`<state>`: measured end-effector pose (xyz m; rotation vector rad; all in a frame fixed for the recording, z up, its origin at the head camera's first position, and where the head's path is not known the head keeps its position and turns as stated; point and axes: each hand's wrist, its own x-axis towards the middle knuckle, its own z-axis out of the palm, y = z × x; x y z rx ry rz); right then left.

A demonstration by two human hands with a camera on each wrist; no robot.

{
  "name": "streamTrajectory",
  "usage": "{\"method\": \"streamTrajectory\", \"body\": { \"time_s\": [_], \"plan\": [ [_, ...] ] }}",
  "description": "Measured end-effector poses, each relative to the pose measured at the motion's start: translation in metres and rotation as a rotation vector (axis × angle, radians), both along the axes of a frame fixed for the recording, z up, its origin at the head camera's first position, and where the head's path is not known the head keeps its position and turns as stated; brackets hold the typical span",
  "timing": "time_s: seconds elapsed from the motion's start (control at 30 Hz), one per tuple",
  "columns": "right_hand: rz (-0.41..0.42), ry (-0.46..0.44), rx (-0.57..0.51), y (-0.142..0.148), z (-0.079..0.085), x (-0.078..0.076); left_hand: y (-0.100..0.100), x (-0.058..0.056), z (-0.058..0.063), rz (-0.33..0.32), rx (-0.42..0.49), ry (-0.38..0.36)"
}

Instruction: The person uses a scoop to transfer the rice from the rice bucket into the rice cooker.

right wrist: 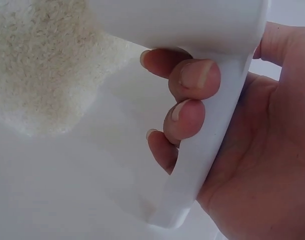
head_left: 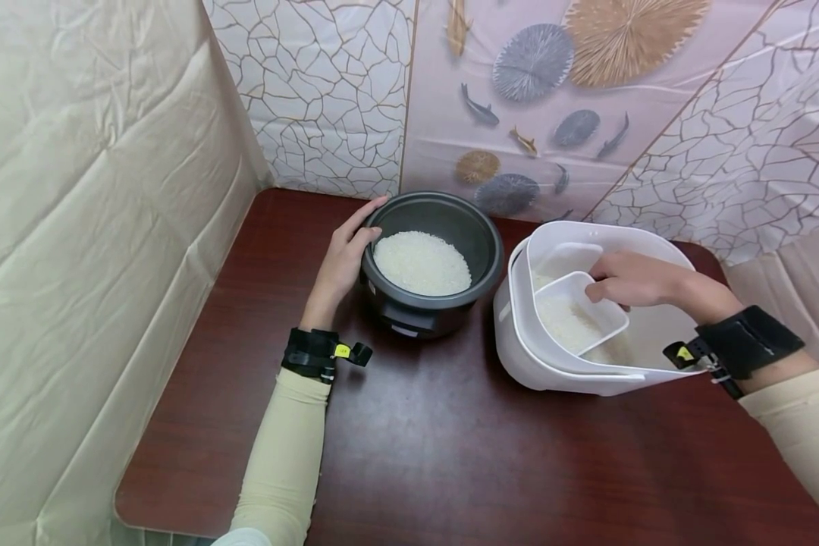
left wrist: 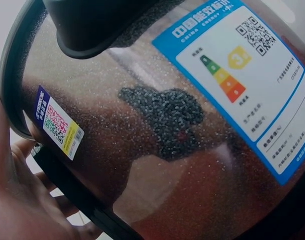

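Round black cooker (head_left: 423, 301) holding white rice (head_left: 423, 264) sits near back edge of reddish-brown table (head_left: 409, 455), left of white plastic bin (head_left: 519, 334) with white plastic scoop (head_left: 607, 315) inside.

The left wrist view crops the cooker's (left wrist: 147, 120) blue label (left wrist: 237, 90), its smallest print (left wrist: 270, 142) illegible.

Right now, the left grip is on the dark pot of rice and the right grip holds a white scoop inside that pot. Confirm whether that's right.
Not quite: the right grip holds the white scoop inside the white container, not the dark pot, as the head view shows. The rest stands.
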<state>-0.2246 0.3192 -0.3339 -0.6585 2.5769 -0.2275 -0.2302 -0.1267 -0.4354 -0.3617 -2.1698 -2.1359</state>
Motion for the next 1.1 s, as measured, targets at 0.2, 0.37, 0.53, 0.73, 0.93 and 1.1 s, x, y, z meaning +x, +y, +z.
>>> {"method": "streamTrajectory", "body": {
  "time_s": [0.2,0.37,0.53,0.73,0.93,1.1],
  "plan": [
    [0.004,0.018,0.007,0.002,0.004,-0.002,0.001,0.001,0.002,0.005,-0.003,0.007],
    [-0.009,0.016,-0.006,0.003,0.011,-0.001,0.0,0.001,0.002,0.002,0.001,0.007],
    [-0.022,0.023,-0.002,0.004,0.015,0.0,0.0,0.0,0.0,-0.001,0.001,-0.002],
    [-0.012,0.038,0.007,0.004,0.02,-0.001,0.0,0.001,0.0,0.001,0.011,-0.006],
    [-0.045,0.024,-0.008,0.005,0.028,-0.001,0.001,0.0,0.001,0.001,0.014,-0.002],
    [-0.072,0.012,-0.008,0.005,0.034,0.001,0.001,0.001,0.0,-0.001,0.009,-0.009]
  ]
}}
